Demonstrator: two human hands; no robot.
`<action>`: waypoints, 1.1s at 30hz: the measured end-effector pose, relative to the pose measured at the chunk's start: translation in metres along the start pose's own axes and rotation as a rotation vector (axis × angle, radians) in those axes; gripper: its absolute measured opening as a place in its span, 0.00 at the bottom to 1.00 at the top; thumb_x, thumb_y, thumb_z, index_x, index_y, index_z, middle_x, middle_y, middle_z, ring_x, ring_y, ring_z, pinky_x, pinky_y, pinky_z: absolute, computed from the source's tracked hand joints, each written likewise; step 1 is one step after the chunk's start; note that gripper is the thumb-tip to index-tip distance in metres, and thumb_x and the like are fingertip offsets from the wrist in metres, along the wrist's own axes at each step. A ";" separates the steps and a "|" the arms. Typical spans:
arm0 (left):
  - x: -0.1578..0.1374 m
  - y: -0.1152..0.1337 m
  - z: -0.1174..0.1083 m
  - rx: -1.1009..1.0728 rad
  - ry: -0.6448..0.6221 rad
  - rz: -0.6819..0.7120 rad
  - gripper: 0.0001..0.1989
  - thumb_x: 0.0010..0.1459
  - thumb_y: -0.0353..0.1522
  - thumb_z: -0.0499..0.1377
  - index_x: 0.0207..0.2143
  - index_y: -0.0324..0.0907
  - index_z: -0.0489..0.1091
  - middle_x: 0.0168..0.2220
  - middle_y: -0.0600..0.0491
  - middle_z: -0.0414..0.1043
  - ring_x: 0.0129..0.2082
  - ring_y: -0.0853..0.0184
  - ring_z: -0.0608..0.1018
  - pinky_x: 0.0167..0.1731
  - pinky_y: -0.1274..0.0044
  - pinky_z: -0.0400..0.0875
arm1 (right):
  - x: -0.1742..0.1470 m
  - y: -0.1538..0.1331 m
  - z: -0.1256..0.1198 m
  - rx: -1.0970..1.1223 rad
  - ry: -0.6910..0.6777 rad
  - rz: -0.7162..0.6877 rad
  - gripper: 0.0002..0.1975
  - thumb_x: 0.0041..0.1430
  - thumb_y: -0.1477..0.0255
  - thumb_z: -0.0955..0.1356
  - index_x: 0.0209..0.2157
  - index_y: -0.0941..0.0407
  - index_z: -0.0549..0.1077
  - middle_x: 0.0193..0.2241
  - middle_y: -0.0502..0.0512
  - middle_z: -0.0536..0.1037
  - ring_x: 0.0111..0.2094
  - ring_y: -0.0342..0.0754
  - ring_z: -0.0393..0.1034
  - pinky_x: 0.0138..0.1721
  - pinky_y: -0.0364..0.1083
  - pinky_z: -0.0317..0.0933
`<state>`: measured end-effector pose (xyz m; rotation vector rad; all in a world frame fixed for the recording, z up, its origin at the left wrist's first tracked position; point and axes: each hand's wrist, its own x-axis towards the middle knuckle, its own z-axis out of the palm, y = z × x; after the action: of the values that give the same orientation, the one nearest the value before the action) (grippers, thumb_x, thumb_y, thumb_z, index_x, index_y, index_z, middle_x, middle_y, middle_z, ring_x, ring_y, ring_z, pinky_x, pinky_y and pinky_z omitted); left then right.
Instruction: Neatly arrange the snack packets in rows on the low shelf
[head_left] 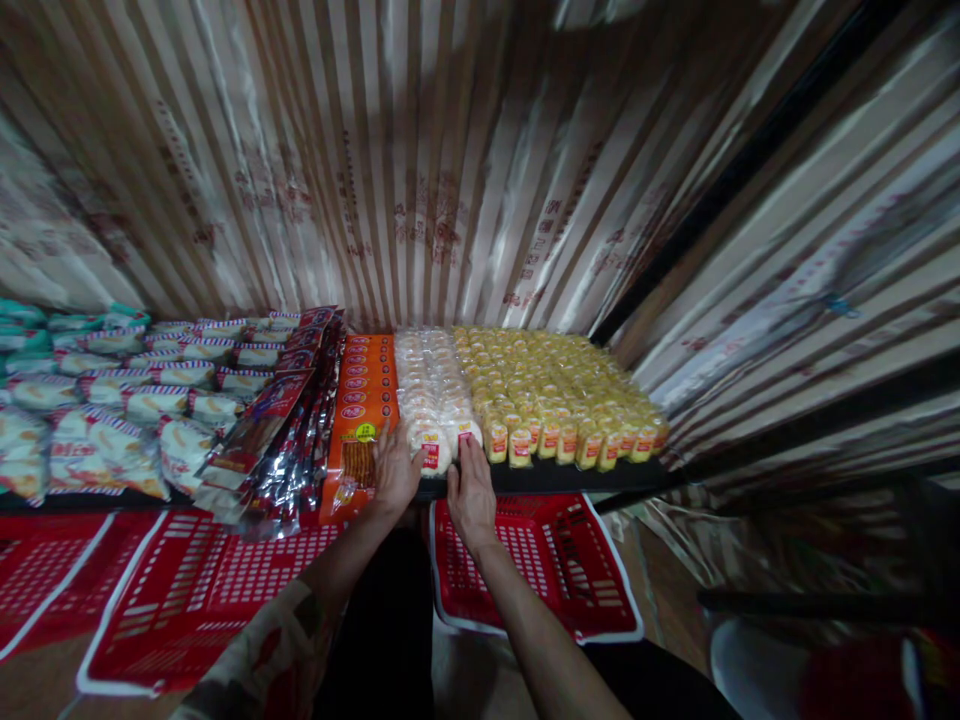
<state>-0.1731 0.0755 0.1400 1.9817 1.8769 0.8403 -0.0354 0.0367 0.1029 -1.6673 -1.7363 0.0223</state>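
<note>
Both grips spread flat, left hand (395,470) and right hand (470,487) pressing front white bun packs (435,440) (shelf (555,477) edge); straightening row, likely needing gentle squaring next.

Both hands rest at the shelf (570,478) edge: the left hand (395,470) and right hand (471,492) flank the front white packs (435,440). Orange packs (363,420) lie just left, yellow packs (559,400) right, a red basket (555,570) below.
</note>
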 end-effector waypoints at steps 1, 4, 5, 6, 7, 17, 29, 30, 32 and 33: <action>0.000 -0.001 0.001 -0.003 0.009 0.008 0.30 0.54 0.33 0.57 0.58 0.34 0.54 0.55 0.39 0.64 0.60 0.52 0.58 0.56 0.61 0.56 | 0.001 0.000 0.001 -0.013 -0.010 0.004 0.26 0.63 0.70 0.55 0.61 0.62 0.52 0.61 0.63 0.56 0.63 0.51 0.45 0.59 0.55 0.52; 0.000 -0.002 0.002 -0.009 0.026 0.024 0.29 0.54 0.33 0.57 0.58 0.35 0.55 0.55 0.40 0.63 0.60 0.52 0.59 0.56 0.62 0.57 | 0.003 -0.001 0.003 -0.034 -0.011 0.005 0.26 0.64 0.70 0.55 0.61 0.65 0.53 0.61 0.65 0.56 0.63 0.52 0.43 0.59 0.55 0.51; 0.000 -0.002 0.002 -0.007 0.029 0.025 0.29 0.54 0.33 0.57 0.58 0.34 0.55 0.56 0.40 0.63 0.60 0.52 0.59 0.56 0.62 0.57 | 0.003 -0.002 0.004 -0.035 -0.005 0.004 0.26 0.63 0.70 0.55 0.61 0.65 0.53 0.61 0.66 0.56 0.63 0.52 0.43 0.58 0.55 0.51; 0.000 -0.002 0.003 -0.006 0.030 0.024 0.29 0.54 0.33 0.57 0.58 0.34 0.55 0.56 0.39 0.63 0.60 0.52 0.59 0.56 0.63 0.57 | 0.003 -0.004 0.004 -0.036 0.002 0.004 0.26 0.64 0.70 0.55 0.61 0.64 0.54 0.61 0.66 0.56 0.63 0.53 0.44 0.58 0.56 0.52; 0.000 -0.002 0.003 -0.004 0.031 0.023 0.30 0.54 0.33 0.58 0.57 0.33 0.56 0.56 0.39 0.63 0.60 0.52 0.59 0.56 0.63 0.57 | 0.003 -0.005 0.003 -0.036 0.009 0.008 0.25 0.64 0.69 0.55 0.60 0.64 0.55 0.61 0.65 0.56 0.62 0.53 0.45 0.57 0.57 0.53; -0.002 -0.007 0.012 -0.040 0.101 0.050 0.28 0.54 0.33 0.56 0.57 0.35 0.56 0.56 0.41 0.62 0.60 0.52 0.58 0.56 0.61 0.57 | 0.004 -0.008 -0.004 0.039 0.078 0.003 0.24 0.63 0.70 0.57 0.60 0.57 0.57 0.60 0.64 0.55 0.61 0.55 0.48 0.54 0.59 0.56; -0.003 -0.001 0.010 -0.047 0.147 0.063 0.26 0.55 0.32 0.55 0.56 0.34 0.57 0.56 0.38 0.61 0.61 0.52 0.57 0.57 0.57 0.55 | -0.008 -0.005 -0.015 0.092 -0.032 -0.083 0.28 0.58 0.78 0.56 0.62 0.55 0.53 0.61 0.57 0.56 0.61 0.49 0.49 0.57 0.55 0.55; -0.004 0.000 0.008 -0.057 0.159 0.069 0.26 0.55 0.32 0.54 0.56 0.34 0.56 0.57 0.38 0.60 0.61 0.52 0.55 0.57 0.57 0.55 | -0.010 -0.005 -0.017 0.092 -0.024 -0.096 0.29 0.58 0.79 0.56 0.62 0.55 0.53 0.62 0.57 0.55 0.62 0.49 0.48 0.58 0.55 0.55; -0.007 0.003 0.006 -0.069 0.181 0.075 0.26 0.56 0.33 0.53 0.57 0.33 0.55 0.58 0.37 0.57 0.62 0.52 0.53 0.57 0.57 0.55 | -0.015 -0.005 -0.020 0.082 -0.027 -0.135 0.29 0.57 0.80 0.56 0.61 0.55 0.54 0.62 0.56 0.55 0.62 0.49 0.47 0.58 0.55 0.55; -0.010 0.005 0.005 -0.068 0.193 0.069 0.26 0.57 0.33 0.53 0.57 0.32 0.55 0.59 0.36 0.56 0.63 0.52 0.52 0.57 0.57 0.54 | -0.017 -0.004 -0.021 0.073 -0.040 -0.154 0.29 0.57 0.81 0.56 0.61 0.55 0.56 0.61 0.56 0.56 0.62 0.49 0.47 0.58 0.55 0.54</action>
<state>-0.1659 0.0660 0.1374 1.9960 1.8616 1.1363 -0.0299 0.0118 0.1129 -1.4870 -1.8672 0.0475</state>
